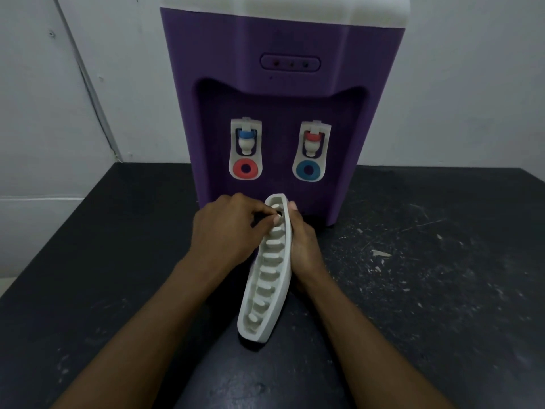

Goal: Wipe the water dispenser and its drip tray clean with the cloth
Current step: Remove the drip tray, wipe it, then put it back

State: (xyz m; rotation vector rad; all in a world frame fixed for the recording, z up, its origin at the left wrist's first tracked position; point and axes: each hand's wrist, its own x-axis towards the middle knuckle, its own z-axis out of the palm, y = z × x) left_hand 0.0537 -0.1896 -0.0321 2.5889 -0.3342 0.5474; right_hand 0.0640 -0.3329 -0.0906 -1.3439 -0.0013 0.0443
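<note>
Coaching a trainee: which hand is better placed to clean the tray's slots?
Likely left: the left hand pinches the drip tray at its slotted face; the right hand grips its back.

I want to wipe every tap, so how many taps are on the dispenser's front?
2. The left tap, blue cap over a red ring, and the right tap, red cap over a blue ring, both in the purple recess. Nothing covers it; none looks hidden.
</note>
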